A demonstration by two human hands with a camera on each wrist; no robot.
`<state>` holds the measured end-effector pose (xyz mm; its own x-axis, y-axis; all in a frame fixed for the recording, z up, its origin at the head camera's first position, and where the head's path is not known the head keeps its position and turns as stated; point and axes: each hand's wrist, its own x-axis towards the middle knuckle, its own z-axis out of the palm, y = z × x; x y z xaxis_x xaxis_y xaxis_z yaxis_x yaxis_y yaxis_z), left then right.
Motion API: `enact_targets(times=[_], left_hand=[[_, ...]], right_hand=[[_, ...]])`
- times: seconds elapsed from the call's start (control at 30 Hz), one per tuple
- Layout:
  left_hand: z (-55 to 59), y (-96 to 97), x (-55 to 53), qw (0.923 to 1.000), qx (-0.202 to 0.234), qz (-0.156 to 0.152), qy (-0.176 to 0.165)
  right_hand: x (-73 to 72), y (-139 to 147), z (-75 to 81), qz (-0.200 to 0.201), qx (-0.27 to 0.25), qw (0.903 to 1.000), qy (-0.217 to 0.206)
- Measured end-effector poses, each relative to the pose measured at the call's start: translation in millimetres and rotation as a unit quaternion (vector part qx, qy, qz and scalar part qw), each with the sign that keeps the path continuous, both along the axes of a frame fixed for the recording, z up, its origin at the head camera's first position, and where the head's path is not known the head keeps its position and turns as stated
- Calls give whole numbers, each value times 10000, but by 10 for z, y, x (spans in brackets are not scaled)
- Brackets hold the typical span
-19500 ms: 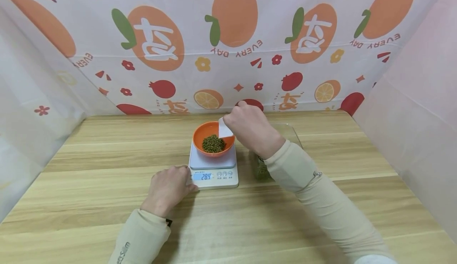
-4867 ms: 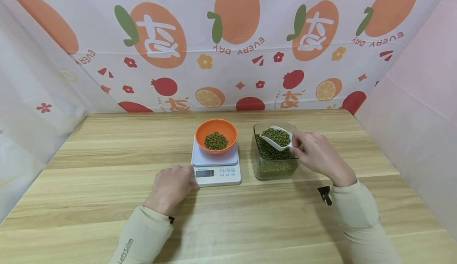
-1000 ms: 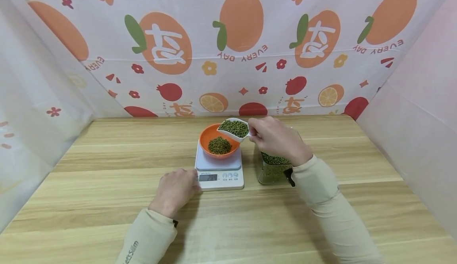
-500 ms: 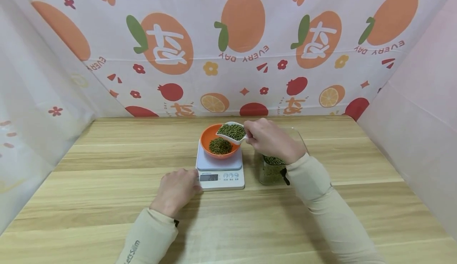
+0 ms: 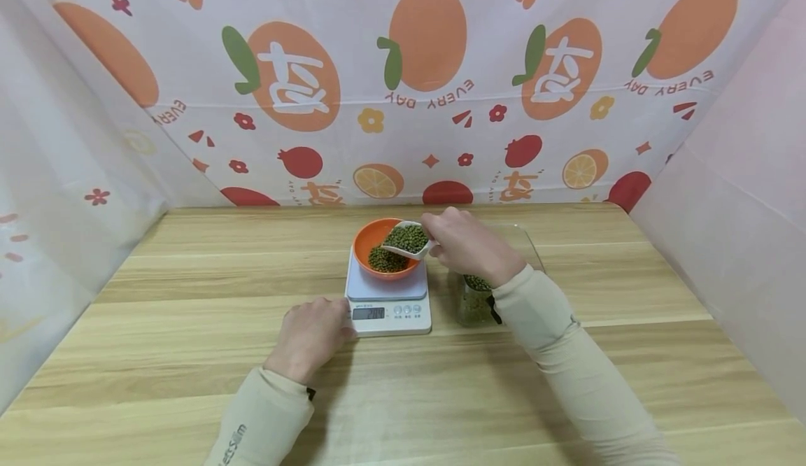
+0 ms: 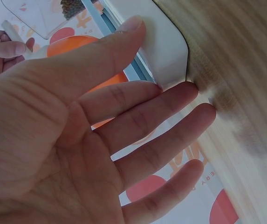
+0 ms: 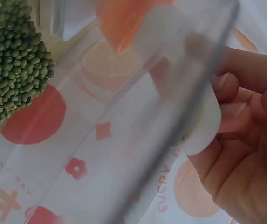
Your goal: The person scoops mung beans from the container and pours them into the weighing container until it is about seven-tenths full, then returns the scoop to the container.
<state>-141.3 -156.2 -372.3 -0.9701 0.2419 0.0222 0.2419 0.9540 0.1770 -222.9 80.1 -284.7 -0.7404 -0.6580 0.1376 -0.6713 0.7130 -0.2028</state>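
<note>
At left on the streaky, pale wood-grain worktop (image 5: 208, 298), a bare left hand (image 5: 313, 335) with straight, spread fingers, touching the edge of a flat, round-cornered white plastic digital scale (image 5: 384, 325). Next, atop the scale's smooth platform, a round orange bowl (image 5: 374, 231) with a grainy mound of small green beans (image 5: 385, 262) inside, and, just over its right side, a curved white scoop (image 5: 415, 254) heaped with more beans, gripped at its right end in a bare right hand (image 5: 467, 244). At right, partly hidden behind hand and wrinkled beige sleeve (image 5: 582, 371), a clear, boxy container (image 5: 475, 310) of similar beans.
</note>
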Motion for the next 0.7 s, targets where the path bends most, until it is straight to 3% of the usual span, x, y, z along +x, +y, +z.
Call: enact_targets(times=[0.7], left_hand=[[24,5,1,10000,14,27,-56]], right_hand=[[28,-81,55,-8,490,9961,739]])
